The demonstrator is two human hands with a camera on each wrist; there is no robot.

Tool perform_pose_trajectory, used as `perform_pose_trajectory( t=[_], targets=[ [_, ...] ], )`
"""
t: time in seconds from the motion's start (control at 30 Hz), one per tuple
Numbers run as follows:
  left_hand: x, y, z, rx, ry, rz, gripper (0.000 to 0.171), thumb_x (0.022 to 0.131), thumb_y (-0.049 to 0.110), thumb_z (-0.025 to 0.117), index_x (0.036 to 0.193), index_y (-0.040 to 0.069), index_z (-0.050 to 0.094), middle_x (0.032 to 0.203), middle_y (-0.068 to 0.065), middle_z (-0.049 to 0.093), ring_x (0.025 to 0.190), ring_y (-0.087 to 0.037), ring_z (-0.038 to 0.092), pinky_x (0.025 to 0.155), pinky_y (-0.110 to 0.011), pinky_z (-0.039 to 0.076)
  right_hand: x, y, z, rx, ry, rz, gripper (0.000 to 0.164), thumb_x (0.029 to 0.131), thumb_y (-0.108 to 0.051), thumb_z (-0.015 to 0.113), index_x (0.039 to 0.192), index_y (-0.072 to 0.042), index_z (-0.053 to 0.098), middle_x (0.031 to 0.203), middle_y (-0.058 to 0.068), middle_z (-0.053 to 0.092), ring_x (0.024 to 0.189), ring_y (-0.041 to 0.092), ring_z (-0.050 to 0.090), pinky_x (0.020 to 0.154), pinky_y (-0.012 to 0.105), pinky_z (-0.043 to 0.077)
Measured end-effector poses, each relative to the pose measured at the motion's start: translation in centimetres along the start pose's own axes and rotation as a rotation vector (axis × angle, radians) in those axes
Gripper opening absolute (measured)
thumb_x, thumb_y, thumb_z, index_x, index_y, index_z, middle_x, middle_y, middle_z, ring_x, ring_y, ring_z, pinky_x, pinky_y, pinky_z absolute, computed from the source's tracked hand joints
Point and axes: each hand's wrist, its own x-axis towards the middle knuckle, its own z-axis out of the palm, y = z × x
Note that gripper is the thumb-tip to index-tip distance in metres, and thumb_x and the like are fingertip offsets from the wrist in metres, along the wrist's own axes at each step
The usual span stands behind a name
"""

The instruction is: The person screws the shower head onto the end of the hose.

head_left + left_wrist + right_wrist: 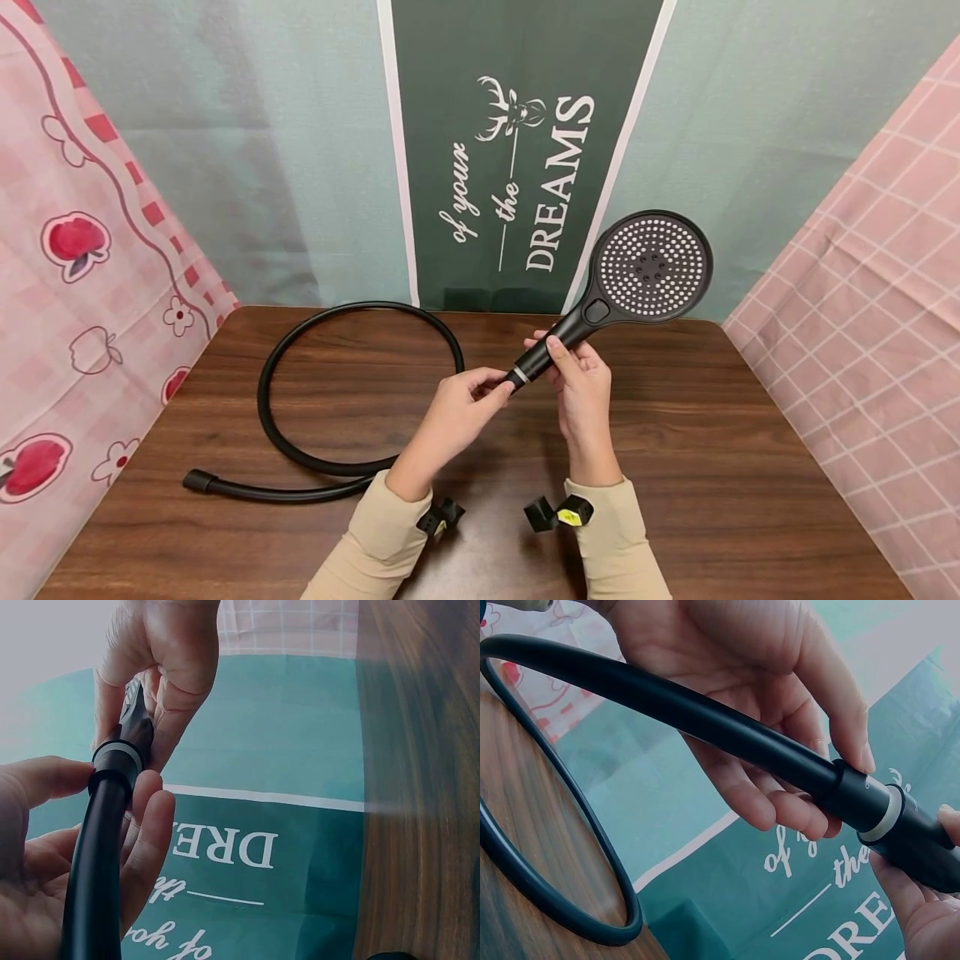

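Observation:
A black shower head [652,265] with a round face of pale nozzles is held up over the table, tilted to the upper right. My right hand [583,383] grips its handle [915,844]. With thumb and fingers, my left hand [467,410] pinches the end nut [851,796] of a black shower hose [360,307] at the bottom of that handle. A pale ring [885,814] shows between nut and handle. From the left hand the hose curves down in a wide loop on the table, and its other end fitting [198,481] lies at the left.
The brown wooden table [697,467] carries the hose loop on its left half. A green cloth with white lettering [517,183] hangs behind its far edge. Pink patterned cloths hang at the left [97,275] and right [877,333]. Small black cameras sit on both wrists.

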Motion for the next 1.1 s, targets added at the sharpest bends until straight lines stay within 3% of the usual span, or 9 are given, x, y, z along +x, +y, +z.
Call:
perform_pose_trajectory(
  t=[0.27,0.53,0.83,1.1],
  targets=[
    [0.07,-0.08,0.1,0.006,0.007,0.01,0.024,0.097,0.023,0.064,0.114,0.008,0.072,0.092,-0.007,0.074,0.084,-0.021,0.071,0.069,-0.024,0.053,0.04,0.03,-0.03,-0.006,-0.001,-0.005,0.013,0.098,-0.009,0.062,0.108,-0.003,0.066,0.092,0.002,0.076,0.091,0.017,0.076,0.078,0.025,0.059],
    [0.05,0.09,0.08,0.016,0.011,0.004,0.024,0.097,0.023,0.065,0.114,0.008,0.072,0.094,-0.012,0.074,0.078,-0.01,0.065,0.069,-0.025,0.053,0.13,0.13,-0.1,-0.005,0.0,-0.007,0.012,0.098,-0.009,0.062,0.108,-0.003,0.066,0.092,0.002,0.076,0.09,0.016,0.076,0.078,0.025,0.058],
    [0.05,0.02,0.09,-0.01,-0.008,-0.008,0.028,0.099,0.027,0.061,0.117,0.007,0.071,0.094,-0.008,0.074,0.089,-0.025,0.071,0.073,-0.028,0.054,0.09,0.09,-0.03,0.004,0.005,-0.007,0.011,0.098,-0.008,0.061,0.106,-0.004,0.067,0.093,0.005,0.076,0.089,0.016,0.076,0.077,0.025,0.059],
    [0.06,0.12,0.2,0.012,-0.015,-0.01,0.028,0.099,0.026,0.062,0.117,0.007,0.071,0.097,-0.011,0.075,0.088,-0.02,0.072,0.074,-0.027,0.055,0.12,0.12,-0.13,0.0,-0.001,-0.005,0.011,0.098,-0.009,0.061,0.106,-0.004,0.067,0.093,0.005,0.077,0.089,0.015,0.076,0.077,0.025,0.059]
  ],
)
